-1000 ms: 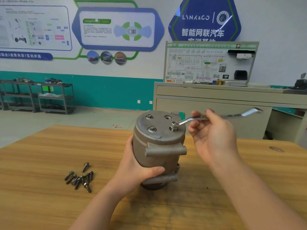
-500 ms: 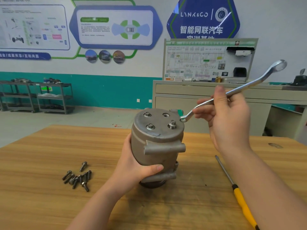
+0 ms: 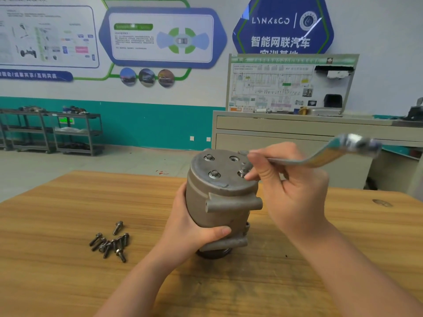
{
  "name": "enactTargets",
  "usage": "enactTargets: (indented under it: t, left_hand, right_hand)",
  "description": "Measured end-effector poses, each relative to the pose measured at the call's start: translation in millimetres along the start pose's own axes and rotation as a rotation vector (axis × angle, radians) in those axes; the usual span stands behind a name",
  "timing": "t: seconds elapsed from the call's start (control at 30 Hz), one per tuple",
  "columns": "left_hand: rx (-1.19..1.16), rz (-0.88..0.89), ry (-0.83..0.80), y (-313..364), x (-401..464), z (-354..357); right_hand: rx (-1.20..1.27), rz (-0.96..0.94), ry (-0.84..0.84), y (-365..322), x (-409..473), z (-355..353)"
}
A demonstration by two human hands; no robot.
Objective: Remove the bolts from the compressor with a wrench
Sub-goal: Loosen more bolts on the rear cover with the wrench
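Fingers (image 3: 254,173) of my right hand (image 3: 295,191) are pinching the loosened bolt (image 3: 242,173) atop the compressor (image 3: 222,193), centre frame, while gripping the wrench (image 3: 320,157); my left hand (image 3: 194,227) is clasping the housing. That swinging wrench could slip and drop onto the worktop (image 3: 68,282).

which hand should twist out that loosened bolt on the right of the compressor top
Right. The right hand has fingertips at the raised bolt while holding the wrench. The left hand is wrapped around the compressor, steadying it on the table.
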State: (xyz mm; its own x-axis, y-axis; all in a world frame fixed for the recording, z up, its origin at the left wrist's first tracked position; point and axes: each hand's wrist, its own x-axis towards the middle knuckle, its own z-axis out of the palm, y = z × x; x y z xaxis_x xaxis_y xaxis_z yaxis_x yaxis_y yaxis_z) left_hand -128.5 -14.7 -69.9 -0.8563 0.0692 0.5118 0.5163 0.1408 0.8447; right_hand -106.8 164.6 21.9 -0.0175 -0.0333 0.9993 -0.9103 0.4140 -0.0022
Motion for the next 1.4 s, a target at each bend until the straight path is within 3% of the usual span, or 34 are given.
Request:
enactTargets:
  t: [0.13,0.2,0.3,0.4,0.47,0.57,0.67,0.87,1.07,1.27,1.4]
  left_hand:
    - [-0.003,-0.002,-0.013,-1,1,-2]
    - [-0.013,0.002,-0.014,-2,1,-4]
    - [-0.015,-0.010,-0.023,-2,0,-6]
    - [-0.011,-0.018,-0.040,-3,1,-8]
    - [-0.016,-0.018,-0.051,-3,1,-8]
    - [-0.021,-0.016,-0.054,-4,2,-9]
    - [-0.022,-0.012,-0.058,-5,1,-9]
    - [-0.004,0.004,-0.041,-7,4,-6]
    - [-0.005,0.000,-0.038,-7,3,-7]
    - [-0.021,-0.008,-0.043,-3,1,-7]
    - [-0.034,-0.005,-0.039,0,0,-6]
  right_hand:
    - [-0.161,-0.269,-0.006,4,-11,3]
    - [-0.132,-0.257,0.024,3,-21,7]
    - [0.170,0.072,0.244,-6,-29,18]
    - [0.445,0.539,0.555,-10,-17,22]
    - [0.615,0.834,0.654,0,-10,17]
    - [0.782,1.142,0.624,20,-3,7]
    - [0.868,1.245,0.526,30,3,2]
    - [0.608,0.973,0.446,18,14,-5]
    - [0.274,0.562,0.205,2,15,-6]
    - [0.051,0.165,-0.002,-1,7,-3]
    - [0.000,-0.013,-0.048,0,0,-2]
